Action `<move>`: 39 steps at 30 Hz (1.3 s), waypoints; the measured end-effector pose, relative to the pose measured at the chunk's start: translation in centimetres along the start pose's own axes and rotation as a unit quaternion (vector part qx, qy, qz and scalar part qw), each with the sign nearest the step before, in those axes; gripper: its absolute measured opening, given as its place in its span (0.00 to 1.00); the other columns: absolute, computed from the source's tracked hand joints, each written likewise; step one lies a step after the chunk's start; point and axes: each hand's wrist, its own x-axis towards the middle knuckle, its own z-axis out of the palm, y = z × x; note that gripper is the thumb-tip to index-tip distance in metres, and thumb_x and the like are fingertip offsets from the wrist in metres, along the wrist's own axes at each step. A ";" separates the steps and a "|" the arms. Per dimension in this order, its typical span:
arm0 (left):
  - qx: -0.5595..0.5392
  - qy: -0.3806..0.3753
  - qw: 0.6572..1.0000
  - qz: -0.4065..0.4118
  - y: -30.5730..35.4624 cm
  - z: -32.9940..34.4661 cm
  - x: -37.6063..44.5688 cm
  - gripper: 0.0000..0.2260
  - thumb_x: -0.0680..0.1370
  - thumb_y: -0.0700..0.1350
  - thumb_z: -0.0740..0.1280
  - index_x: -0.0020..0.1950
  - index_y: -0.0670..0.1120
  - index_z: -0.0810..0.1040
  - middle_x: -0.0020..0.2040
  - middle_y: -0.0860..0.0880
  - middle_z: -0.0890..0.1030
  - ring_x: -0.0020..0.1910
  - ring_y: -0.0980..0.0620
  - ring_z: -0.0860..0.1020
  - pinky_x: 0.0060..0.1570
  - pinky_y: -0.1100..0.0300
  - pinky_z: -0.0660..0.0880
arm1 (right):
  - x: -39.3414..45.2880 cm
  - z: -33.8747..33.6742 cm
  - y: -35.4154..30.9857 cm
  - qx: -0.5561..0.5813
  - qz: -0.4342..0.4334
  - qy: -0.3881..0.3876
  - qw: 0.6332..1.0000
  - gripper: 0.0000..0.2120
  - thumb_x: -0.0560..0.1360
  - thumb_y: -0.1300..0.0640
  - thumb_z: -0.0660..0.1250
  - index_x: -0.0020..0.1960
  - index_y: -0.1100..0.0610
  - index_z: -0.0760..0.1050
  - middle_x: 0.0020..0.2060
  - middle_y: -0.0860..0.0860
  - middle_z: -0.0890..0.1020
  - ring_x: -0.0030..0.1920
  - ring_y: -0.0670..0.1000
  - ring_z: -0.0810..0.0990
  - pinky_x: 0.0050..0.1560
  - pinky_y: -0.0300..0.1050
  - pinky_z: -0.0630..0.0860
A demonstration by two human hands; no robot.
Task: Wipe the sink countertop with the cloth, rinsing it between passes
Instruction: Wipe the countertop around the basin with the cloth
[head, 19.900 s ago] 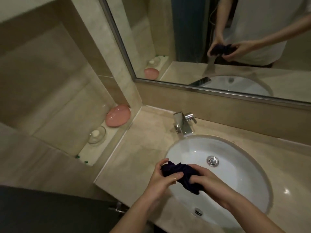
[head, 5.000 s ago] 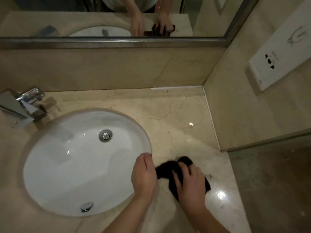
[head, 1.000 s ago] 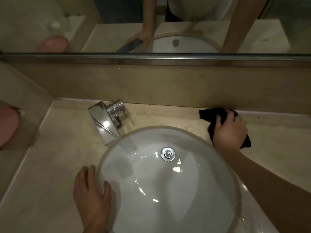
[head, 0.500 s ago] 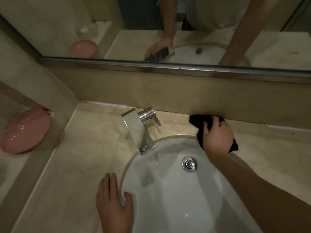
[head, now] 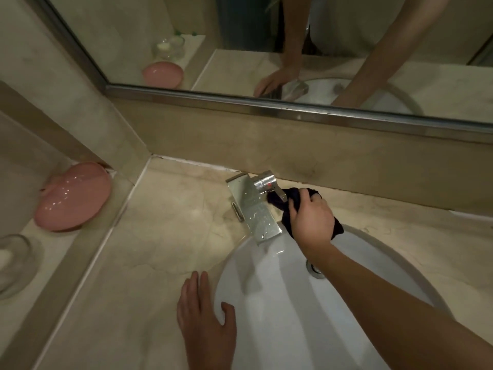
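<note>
A dark cloth (head: 277, 198) lies bunched on the beige marble countertop (head: 165, 231), right beside the chrome faucet (head: 253, 206) and touching its handle. My right hand (head: 312, 220) lies on top of the cloth with its fingers curled over it, at the back rim of the white sink basin (head: 280, 303). My left hand (head: 205, 324) rests flat on the counter at the basin's left rim, fingers straight, thumb over the edge.
A pink soap dish (head: 74, 196) and a clear glass bowl (head: 13, 263) sit on a lower ledge at the left. A mirror (head: 266, 49) with a metal frame runs along the back wall. The drain (head: 314, 269) shows partly behind my right forearm.
My right hand has slid the cloth leftward along the back of the counter until it meets the faucet. The view has shifted left. My left hand stays on the basin's rim.
</note>
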 end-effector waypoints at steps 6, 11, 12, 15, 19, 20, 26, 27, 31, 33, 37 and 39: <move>-0.056 -0.056 0.996 -0.026 0.1 -0.7 0.2 0.29 0.71 0.49 0.60 0.70 0.38 0.75 0.70 0.39 0.75 0.67 0.39 0.72 0.63 0.44 0.67 | -3.4 -0.4 -4.3 0.014 0.006 -0.136 0.991 0.10 0.73 0.56 0.70 0.53 0.55 0.76 0.39 0.54 0.78 0.41 0.58 0.79 0.38 0.47 0.71; -0.159 -0.093 0.982 -0.045 0.7 -3.2 0.3 0.24 0.77 0.48 0.57 0.73 0.47 0.71 0.72 0.45 0.74 0.70 0.45 0.70 0.67 0.53 0.64 | -12.2 -1.9 -8.7 0.079 -0.127 -0.146 0.978 0.15 0.77 0.43 0.59 0.48 0.52 0.79 0.33 0.48 0.77 0.33 0.54 0.78 0.32 0.43 0.67; -0.169 -0.073 0.982 -0.039 0.1 -3.9 0.3 0.23 0.78 0.50 0.56 0.73 0.55 0.69 0.71 0.49 0.73 0.69 0.48 0.70 0.66 0.56 0.65 | -13.8 -2.1 -9.6 0.084 -0.162 -0.151 0.972 0.16 0.77 0.42 0.58 0.49 0.50 0.79 0.35 0.47 0.78 0.35 0.52 0.79 0.32 0.42 0.68; -0.175 -0.022 0.983 -0.039 -3.6 -5.8 1.2 0.22 0.76 0.53 0.56 0.70 0.60 0.70 0.67 0.52 0.76 0.64 0.50 0.75 0.62 0.58 0.69 | -14.3 -2.8 -12.7 0.124 -0.150 -0.183 0.964 0.13 0.79 0.41 0.62 0.56 0.47 0.78 0.41 0.44 0.79 0.43 0.48 0.78 0.37 0.40 0.67; -0.136 -0.027 0.990 -0.039 -9.9 -6.8 2.1 0.21 0.75 0.46 0.58 0.68 0.49 0.73 0.61 0.44 0.78 0.58 0.46 0.75 0.58 0.55 0.69 | -10.5 0.4 -16.2 0.106 -0.131 -0.166 0.972 0.14 0.79 0.44 0.66 0.55 0.53 0.78 0.43 0.51 0.81 0.46 0.55 0.79 0.40 0.47 0.71; -0.120 -0.034 0.992 -0.024 -10.8 -6.6 2.1 0.21 0.75 0.45 0.58 0.68 0.49 0.73 0.61 0.44 0.78 0.58 0.46 0.75 0.58 0.55 0.70 | -9.0 1.3 -16.5 0.095 -0.130 -0.156 0.974 0.14 0.79 0.45 0.66 0.55 0.55 0.78 0.44 0.52 0.81 0.46 0.57 0.79 0.40 0.48 0.72; -0.081 0.006 0.995 0.050 -11.9 -5.1 1.7 0.18 0.78 0.46 0.57 0.65 0.49 0.76 0.65 0.50 0.74 0.58 0.49 0.74 0.57 0.53 0.70 | -2.4 6.4 -19.3 0.042 -0.073 -0.076 0.994 0.12 0.81 0.48 0.62 0.58 0.57 0.73 0.49 0.57 0.79 0.49 0.60 0.76 0.42 0.50 0.68; -0.080 0.009 0.996 0.047 -11.9 -5.0 1.8 0.18 0.78 0.46 0.57 0.65 0.49 0.78 0.65 0.50 0.74 0.58 0.50 0.74 0.57 0.54 0.70 | -1.5 7.2 -20.3 0.039 -0.067 -0.061 0.995 0.13 0.82 0.49 0.61 0.58 0.57 0.73 0.49 0.58 0.79 0.49 0.61 0.75 0.44 0.51 0.70; -0.061 0.019 0.997 0.035 -12.2 -4.5 1.5 0.20 0.72 0.44 0.59 0.59 0.46 0.82 0.61 0.49 0.79 0.57 0.50 0.76 0.57 0.55 0.71 | 1.4 9.6 -24.5 0.040 -0.081 -0.048 0.995 0.14 0.82 0.49 0.60 0.60 0.57 0.74 0.47 0.59 0.78 0.49 0.61 0.75 0.47 0.53 0.71; -0.072 0.011 0.997 0.031 -12.1 -4.5 1.6 0.20 0.71 0.43 0.60 0.59 0.46 0.82 0.59 0.48 0.81 0.56 0.51 0.76 0.56 0.55 0.71 | 1.1 10.0 -26.0 0.044 -0.118 -0.060 0.990 0.13 0.82 0.49 0.60 0.60 0.56 0.74 0.47 0.59 0.78 0.48 0.61 0.75 0.46 0.52 0.69; -0.101 0.010 0.995 0.010 -11.7 -5.0 1.8 0.19 0.74 0.43 0.58 0.61 0.46 0.81 0.61 0.49 0.80 0.57 0.51 0.76 0.57 0.56 0.71 | -4.7 8.7 -26.5 0.069 -0.207 -0.102 0.971 0.14 0.79 0.49 0.65 0.60 0.55 0.76 0.46 0.57 0.77 0.47 0.59 0.76 0.45 0.52 0.73; -0.123 -0.002 0.992 -0.009 -11.5 -5.4 2.0 0.19 0.74 0.43 0.58 0.62 0.46 0.81 0.60 0.48 0.80 0.58 0.51 0.76 0.58 0.56 0.70 | -8.9 7.5 -25.1 0.073 -0.237 -0.118 0.961 0.15 0.77 0.49 0.67 0.61 0.54 0.77 0.46 0.56 0.77 0.45 0.59 0.76 0.43 0.51 0.74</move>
